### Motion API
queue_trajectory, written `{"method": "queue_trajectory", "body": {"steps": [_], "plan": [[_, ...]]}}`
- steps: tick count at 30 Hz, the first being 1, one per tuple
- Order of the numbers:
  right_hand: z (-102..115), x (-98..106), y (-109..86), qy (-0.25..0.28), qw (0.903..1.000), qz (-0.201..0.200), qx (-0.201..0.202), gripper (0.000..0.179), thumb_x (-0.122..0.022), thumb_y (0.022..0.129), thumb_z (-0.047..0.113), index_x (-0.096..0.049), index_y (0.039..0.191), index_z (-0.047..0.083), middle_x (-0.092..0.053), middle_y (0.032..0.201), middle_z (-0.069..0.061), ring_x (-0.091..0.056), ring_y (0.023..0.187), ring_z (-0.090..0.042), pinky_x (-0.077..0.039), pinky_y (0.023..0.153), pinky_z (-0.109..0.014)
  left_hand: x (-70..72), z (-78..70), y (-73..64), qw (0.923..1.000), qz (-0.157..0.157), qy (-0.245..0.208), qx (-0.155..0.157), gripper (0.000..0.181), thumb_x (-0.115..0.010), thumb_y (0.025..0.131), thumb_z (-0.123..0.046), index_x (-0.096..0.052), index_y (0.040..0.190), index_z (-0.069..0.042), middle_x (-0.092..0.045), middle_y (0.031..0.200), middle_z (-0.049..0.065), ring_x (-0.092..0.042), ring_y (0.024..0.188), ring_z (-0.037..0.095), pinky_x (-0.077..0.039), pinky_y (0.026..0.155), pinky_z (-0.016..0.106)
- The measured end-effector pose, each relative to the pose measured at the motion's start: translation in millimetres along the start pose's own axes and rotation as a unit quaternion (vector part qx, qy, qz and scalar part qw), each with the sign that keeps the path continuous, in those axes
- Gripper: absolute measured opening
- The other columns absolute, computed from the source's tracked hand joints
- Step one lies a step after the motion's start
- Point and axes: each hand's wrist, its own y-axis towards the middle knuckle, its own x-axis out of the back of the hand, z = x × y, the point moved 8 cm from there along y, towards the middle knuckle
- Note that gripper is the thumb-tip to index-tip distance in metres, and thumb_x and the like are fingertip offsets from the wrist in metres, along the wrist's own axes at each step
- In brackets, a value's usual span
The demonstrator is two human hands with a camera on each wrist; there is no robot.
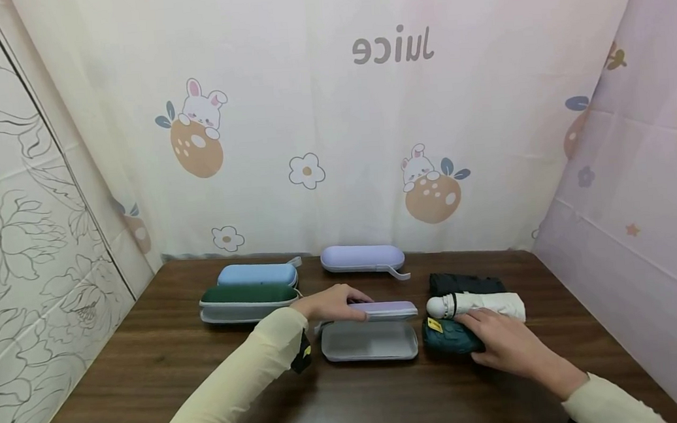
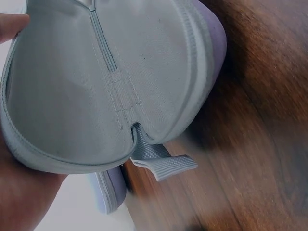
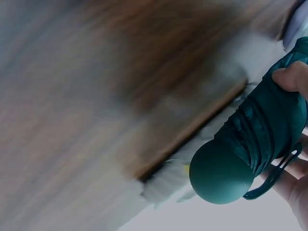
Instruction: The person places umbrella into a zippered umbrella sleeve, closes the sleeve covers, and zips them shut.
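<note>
Across the dark wood-grained table (image 1: 148, 362), everything sits in two camps, cases left and rear, umbrellas right, seemingly sorted to leave the middle free for handwork. And in that middle lies the open lilac case (image 1: 371, 340), in front of the person. The left hand (image 1: 336, 303) is partly closed, pinching the rim of its far half, probably so the shell cannot flop shut. Over on the right, the right hand (image 1: 504, 344) curls round the teal umbrella (image 1: 450, 337), just beside the case; the thumb presses one side with fingers underneath, likely so the loose folds stay bundled.

Now the surfaces! The case is a rounded oblong shell, smooth lilac outside, matte grey fabric within, stitched along the hinge. Behind it, a closed lilac case (image 1: 362, 257); to the left, a green case (image 1: 247, 296) in front of a blue case (image 1: 254, 274). The white umbrella (image 1: 492, 302) lies between the teal one and the black umbrella (image 1: 464, 283), all soft, gathered cloth. Smaller now: a glossy round knob (image 3: 221, 171) caps the teal umbrella, a ribbed webbing tab (image 2: 168, 163) pokes from the case's end, and there's a thin cord loop (image 3: 274, 185) by the fingers.
</note>
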Motion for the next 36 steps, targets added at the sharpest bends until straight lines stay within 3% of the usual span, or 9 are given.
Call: {"method": "queue_trajectory", "body": {"steps": [13,19,26,36], "plan": [[33,13,25.2,-0.022,0.998,-0.027,0.054,0.061,-0.086,0.061,0.024,-0.062,0.113,0.004,-0.061,0.096,-0.006,-0.06,0.083,-0.022,-0.05,0.064,-0.041,-2.9,-10.7,1.5,0.9998,-0.002,0.017,-0.007,0.045,-0.064,0.087,-0.03,-0.061,0.129,-0.014,-0.061,0.121,-0.003,-0.053,0.101,0.006,-0.045,0.086,0.027],[45,7,37.6,-0.031,0.9981,-0.018,0.05,0.058,-0.086,0.064,0.025,-0.062,0.112,0.003,-0.061,0.097,-0.008,-0.059,0.083,-0.023,-0.051,0.06,-0.04,-7.1,-12.9,1.9,0.9999,0.004,0.012,-0.007,0.045,-0.063,0.087,-0.031,-0.061,0.129,-0.014,-0.061,0.12,-0.002,-0.053,0.1,0.008,-0.045,0.085,0.027],[56,1,44.6,-0.027,0.9993,-0.009,0.025,0.057,-0.086,0.067,0.027,-0.064,0.113,0.001,-0.063,0.1,-0.011,-0.06,0.088,-0.026,-0.052,0.061,-0.04,-6.1,-2.7,2.4,0.9997,-0.009,0.023,0.003,0.047,-0.062,0.087,-0.031,-0.06,0.131,-0.014,-0.06,0.124,-0.001,-0.053,0.105,0.008,-0.044,0.089,0.029],[76,-5,58.5,-0.058,0.9965,-0.023,0.055,0.054,-0.086,0.067,0.027,-0.064,0.11,0.002,-0.062,0.095,-0.01,-0.057,0.082,-0.025,-0.05,0.057,-0.037,-4.1,-5.7,4.4,0.9994,-0.005,0.035,-0.006,0.047,-0.059,0.09,-0.035,-0.059,0.132,-0.014,-0.06,0.125,-0.002,-0.053,0.107,0.006,-0.044,0.089,0.028]]}}
